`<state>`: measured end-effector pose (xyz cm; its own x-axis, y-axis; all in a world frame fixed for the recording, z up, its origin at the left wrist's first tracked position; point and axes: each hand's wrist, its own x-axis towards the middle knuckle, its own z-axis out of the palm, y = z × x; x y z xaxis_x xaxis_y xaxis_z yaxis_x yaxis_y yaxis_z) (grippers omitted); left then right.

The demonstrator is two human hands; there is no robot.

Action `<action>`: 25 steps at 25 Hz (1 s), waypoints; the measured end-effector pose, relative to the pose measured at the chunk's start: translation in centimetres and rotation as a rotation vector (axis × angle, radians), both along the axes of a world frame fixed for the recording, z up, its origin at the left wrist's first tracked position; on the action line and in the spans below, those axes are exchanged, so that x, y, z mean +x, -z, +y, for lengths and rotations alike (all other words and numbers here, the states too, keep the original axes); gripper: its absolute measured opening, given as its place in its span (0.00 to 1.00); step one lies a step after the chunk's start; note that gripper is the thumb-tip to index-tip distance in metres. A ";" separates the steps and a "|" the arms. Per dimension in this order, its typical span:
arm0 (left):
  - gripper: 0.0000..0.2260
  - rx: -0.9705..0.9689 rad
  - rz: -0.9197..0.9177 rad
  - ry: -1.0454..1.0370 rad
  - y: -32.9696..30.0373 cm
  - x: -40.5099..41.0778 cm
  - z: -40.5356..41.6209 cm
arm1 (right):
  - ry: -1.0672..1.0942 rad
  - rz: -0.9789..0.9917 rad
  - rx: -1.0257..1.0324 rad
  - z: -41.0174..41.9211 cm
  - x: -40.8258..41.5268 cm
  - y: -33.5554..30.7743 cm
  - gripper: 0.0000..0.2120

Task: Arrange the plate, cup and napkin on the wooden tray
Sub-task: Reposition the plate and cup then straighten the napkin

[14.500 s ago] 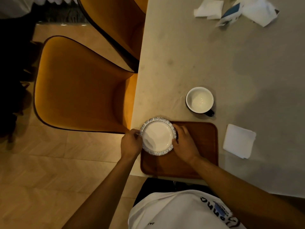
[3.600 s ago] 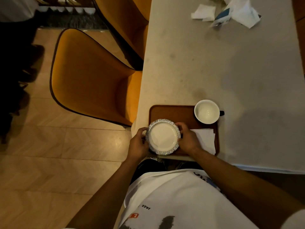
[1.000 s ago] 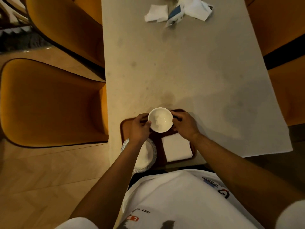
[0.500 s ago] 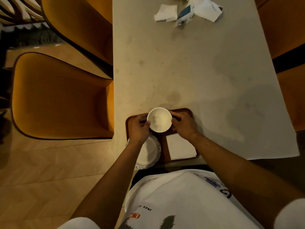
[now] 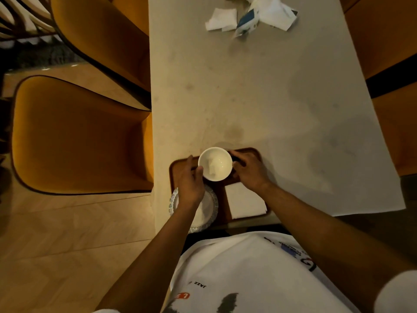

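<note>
Both hands' grip (image 5: 191,179) (image 5: 249,171) cradles the empty white cup (image 5: 215,164) over the wooden tray (image 5: 222,199).

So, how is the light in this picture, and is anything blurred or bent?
Head view: dim, warm light; the hands throw soft shadows on the table; the cup is brightest; wide-angle lens bows the table edges; the far papers look soft.
</note>
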<state>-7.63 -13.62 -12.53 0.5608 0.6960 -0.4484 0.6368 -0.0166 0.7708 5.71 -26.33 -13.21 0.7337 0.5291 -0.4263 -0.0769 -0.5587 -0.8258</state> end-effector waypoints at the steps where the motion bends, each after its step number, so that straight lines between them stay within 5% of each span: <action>1: 0.24 0.013 0.046 -0.030 -0.4 -0.5 -0.8 | 0.024 -0.030 -0.015 -0.6 -0.1 -0.1 0.20; 4: 0.15 0.157 0.095 -0.028 -1.3 -2.2 -3.3 | 0.071 -0.144 -0.092 -4.0 -0.7 0.1 0.20; 7: 0.06 0.162 0.115 0.287 -1.1 -3.0 -5.9 | -0.080 -0.247 -0.230 -8.1 -1.2 0.6 0.20; 14: 0.25 0.190 0.248 0.885 0.2 -0.7 -10.6 | -0.628 -0.347 -0.386 -9.9 -0.3 1.4 0.30; 21: 0.30 0.248 0.329 0.947 2.0 0.5 -11.2 | -0.886 -0.387 -0.446 -8.2 0.8 1.8 0.41; 25: 0.31 0.216 0.345 0.914 2.2 0.6 -11.1 | -0.867 -0.299 -0.397 -8.5 1.8 2.5 0.36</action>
<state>-7.05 -24.70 -14.76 0.7846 0.1486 -0.6020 0.4980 -0.7294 0.4691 7.50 -34.84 -15.74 0.2671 0.7916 -0.5495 0.6686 -0.5629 -0.4859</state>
